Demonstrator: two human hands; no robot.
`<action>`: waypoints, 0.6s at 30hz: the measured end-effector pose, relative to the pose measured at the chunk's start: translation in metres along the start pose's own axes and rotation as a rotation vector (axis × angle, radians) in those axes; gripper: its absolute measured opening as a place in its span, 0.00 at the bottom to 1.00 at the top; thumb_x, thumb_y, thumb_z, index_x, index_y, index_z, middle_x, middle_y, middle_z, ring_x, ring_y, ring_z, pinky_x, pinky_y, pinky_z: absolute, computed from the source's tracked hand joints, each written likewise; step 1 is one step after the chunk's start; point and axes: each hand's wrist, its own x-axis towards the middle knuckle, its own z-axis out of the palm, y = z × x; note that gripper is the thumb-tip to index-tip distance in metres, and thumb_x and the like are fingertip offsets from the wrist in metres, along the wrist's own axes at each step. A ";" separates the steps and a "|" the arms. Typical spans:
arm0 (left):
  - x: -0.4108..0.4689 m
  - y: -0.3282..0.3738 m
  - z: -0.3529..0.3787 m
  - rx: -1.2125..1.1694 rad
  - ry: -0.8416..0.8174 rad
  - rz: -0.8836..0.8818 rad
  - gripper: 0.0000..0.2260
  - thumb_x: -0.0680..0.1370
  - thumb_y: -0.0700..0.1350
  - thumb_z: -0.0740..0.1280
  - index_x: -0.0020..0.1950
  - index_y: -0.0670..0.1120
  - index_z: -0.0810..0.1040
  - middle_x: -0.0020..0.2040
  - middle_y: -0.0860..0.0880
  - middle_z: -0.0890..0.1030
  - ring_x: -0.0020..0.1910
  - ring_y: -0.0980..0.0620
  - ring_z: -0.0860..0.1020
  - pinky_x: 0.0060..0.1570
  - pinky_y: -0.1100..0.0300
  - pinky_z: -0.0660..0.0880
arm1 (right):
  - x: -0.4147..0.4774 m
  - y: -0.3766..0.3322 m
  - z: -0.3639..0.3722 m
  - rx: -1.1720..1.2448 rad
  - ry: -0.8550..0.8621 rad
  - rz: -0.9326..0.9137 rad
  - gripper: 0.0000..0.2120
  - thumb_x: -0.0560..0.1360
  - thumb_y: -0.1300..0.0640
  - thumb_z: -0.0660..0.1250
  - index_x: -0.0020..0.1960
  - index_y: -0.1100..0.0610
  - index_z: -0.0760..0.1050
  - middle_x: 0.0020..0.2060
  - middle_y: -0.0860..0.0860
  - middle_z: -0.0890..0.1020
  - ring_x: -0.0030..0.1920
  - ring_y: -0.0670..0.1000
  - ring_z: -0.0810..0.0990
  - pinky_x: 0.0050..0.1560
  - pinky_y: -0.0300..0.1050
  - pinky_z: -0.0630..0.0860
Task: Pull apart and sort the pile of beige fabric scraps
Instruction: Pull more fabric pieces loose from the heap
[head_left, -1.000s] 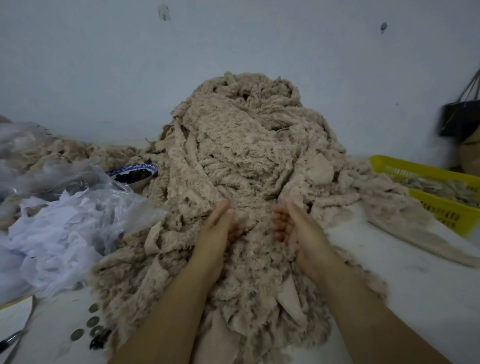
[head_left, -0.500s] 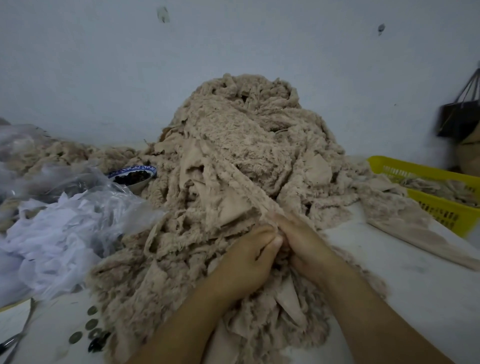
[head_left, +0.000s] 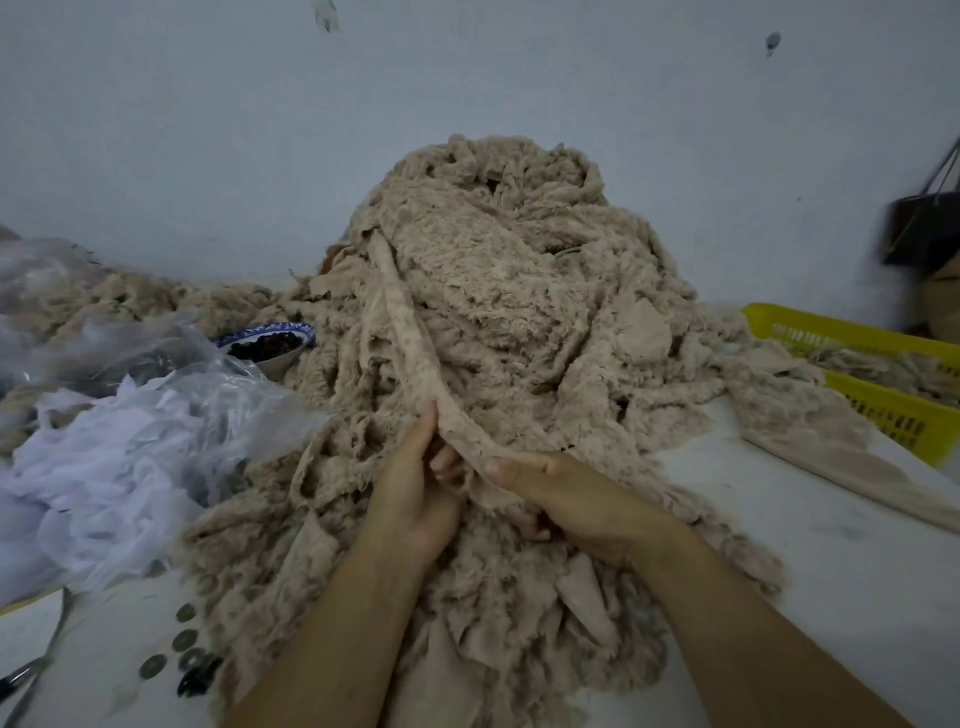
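While one pile (head_left: 545, 291) looms, left hand (head_left: 415, 499) and right hand (head_left: 576, 493) pinch one shared strip (head_left: 410, 338).

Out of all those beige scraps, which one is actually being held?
The long narrow strip stretched up the pile: the left hand and right hand hold its lower end; the rest lie loose.

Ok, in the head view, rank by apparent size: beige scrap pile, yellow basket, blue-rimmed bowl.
1. beige scrap pile
2. yellow basket, though cropped by the frame edge
3. blue-rimmed bowl, clearly smallest
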 end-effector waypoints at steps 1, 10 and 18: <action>0.000 -0.001 0.000 -0.075 0.008 -0.009 0.15 0.78 0.53 0.65 0.35 0.46 0.75 0.22 0.52 0.64 0.22 0.56 0.65 0.31 0.62 0.72 | 0.001 0.002 0.000 0.022 0.003 -0.002 0.18 0.78 0.43 0.67 0.43 0.58 0.74 0.27 0.49 0.71 0.28 0.46 0.66 0.30 0.37 0.66; -0.020 -0.024 0.019 1.235 -0.177 0.378 0.17 0.79 0.43 0.64 0.30 0.51 0.69 0.26 0.60 0.72 0.27 0.63 0.67 0.31 0.64 0.66 | 0.011 0.004 -0.007 0.150 0.468 -0.088 0.29 0.64 0.29 0.64 0.50 0.52 0.80 0.45 0.50 0.85 0.48 0.45 0.83 0.50 0.38 0.78; -0.027 -0.044 0.020 1.374 -0.427 0.369 0.13 0.79 0.42 0.66 0.35 0.51 0.72 0.29 0.61 0.73 0.29 0.63 0.69 0.30 0.70 0.65 | 0.008 0.007 -0.021 0.017 0.497 0.019 0.11 0.82 0.53 0.62 0.44 0.58 0.73 0.35 0.53 0.78 0.37 0.50 0.75 0.36 0.40 0.76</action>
